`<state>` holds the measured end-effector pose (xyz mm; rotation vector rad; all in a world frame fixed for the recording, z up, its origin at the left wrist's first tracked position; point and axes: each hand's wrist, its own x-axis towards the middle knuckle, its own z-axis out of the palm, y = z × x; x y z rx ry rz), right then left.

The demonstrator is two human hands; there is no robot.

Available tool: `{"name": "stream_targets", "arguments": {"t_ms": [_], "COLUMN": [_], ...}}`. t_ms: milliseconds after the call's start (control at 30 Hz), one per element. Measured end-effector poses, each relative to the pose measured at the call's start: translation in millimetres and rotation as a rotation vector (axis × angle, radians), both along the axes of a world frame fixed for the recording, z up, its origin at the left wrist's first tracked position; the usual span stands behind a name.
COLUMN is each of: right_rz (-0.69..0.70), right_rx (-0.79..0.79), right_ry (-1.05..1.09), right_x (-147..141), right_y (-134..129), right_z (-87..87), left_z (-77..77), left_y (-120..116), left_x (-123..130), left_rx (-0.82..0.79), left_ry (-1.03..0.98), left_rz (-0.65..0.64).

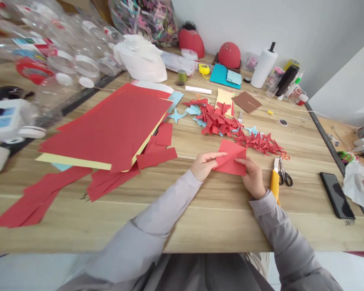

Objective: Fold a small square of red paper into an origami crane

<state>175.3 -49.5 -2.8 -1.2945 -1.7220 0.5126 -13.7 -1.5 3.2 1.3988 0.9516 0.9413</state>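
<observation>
Your head-worn camera looks forward and down from close above a pale, wood-grained desk (pixel 212 226) toward a plain white wall (pixel 230 20).

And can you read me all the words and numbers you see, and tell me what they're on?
No word or number reads clearly.
Dark marks on the table by the phone: maybe digits, too small to read.
Labels on the clear plastic jars: too blurred.
Green-capped white bottle, back right: any print is too small.
The held red paper: no writing shows.
</observation>
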Motion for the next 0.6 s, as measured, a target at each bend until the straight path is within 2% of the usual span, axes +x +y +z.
{"name": "stream_targets", "arguments": {"t_ms": [100, 133, 233, 300, 367, 467, 600], "right_rz": [0.005, 0.018, 0.032, 0.053, 0.076, 0.120, 0.115], "right_rx": [-0.004, 0.005, 0.060, 0.071, 0.057, 0.028, -0.001], "right_ry": [-0.021, -0.041, -0.222, -0.394, -0.496, -0.519, -0.487], "right_x": [6.4, 8.9, 15.5, 18.4, 19.8, 20.4, 20.3], "right_y": [0.8, 0.5, -2.6, -5.9, -8.9, -11.4, -11.8], "right_z": [-1.3, -2.1, -3.9, -4.4, -4.2, -3.1, -0.7], "left_z": [-3.4, -4.9, -8.6, -9.3, -8.9, -8.9, -12.4], "left_y": [2.0, 2.0, -1.8, -6.9, -12.7, -20.9, -29.1], "left_x": [-6.2, -8.3, -14.1, -17.7, -20.7, -22.6, -18.8], "left_rx": [0.057, 0.147, 0.476, 0.624, 0.730, 0.845, 0.882], "left_ry": [0.017, 0.083, 0.446, 0.645, 0.765, 0.786, 0.704], "left_rz": [-0.181, -0.165, -0.132, -0.125, -0.049, -0.026, -0.144]}}
